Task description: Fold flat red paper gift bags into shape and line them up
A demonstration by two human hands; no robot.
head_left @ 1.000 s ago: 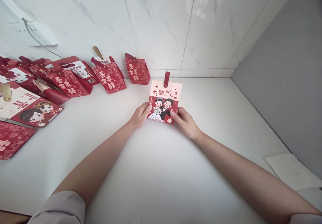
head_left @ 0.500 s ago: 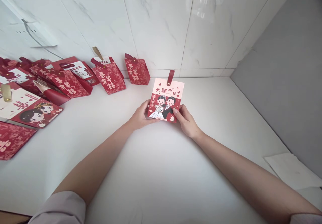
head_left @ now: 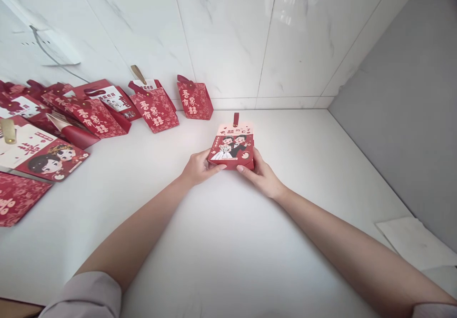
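Between my two hands is a red and pale pink gift box (head_left: 232,147) printed with a cartoon bride and groom, tilted back so its red bottom edge shows. A short dark red strap stands up at its top. My left hand (head_left: 200,167) grips the lower left side, thumb along the bottom edge. On the lower right side, my right hand (head_left: 262,174) is closed the same way, its thumb near the bottom corner. The fingers behind the box are hidden.
A red gift box (head_left: 194,100) stands by the tiled wall (head_left: 228,37), with another patterned box (head_left: 155,110) left of it. Several more crowd the left side, including one with two cartoon faces (head_left: 53,161). A white sheet (head_left: 416,242) lies at right on the white table (head_left: 228,251).
The gift box has tipped backward, its top moving away and its bottom edge coming into view. My right thumb has shifted from its front face to the bottom edge.
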